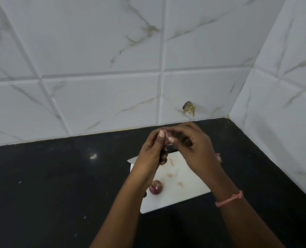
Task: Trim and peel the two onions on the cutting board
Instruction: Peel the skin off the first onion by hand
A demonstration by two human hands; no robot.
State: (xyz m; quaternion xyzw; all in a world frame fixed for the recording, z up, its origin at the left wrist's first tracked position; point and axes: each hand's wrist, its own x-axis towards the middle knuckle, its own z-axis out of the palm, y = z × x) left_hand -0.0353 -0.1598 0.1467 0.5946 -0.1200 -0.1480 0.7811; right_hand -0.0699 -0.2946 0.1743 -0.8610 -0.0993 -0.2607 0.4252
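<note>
Both hands are raised above the far end of the board. The left hand and right hand pinch one small onion between curled fingertips. The second onion, still in its purple skin, lies on the board's near left edge, beside the left forearm.
</note>
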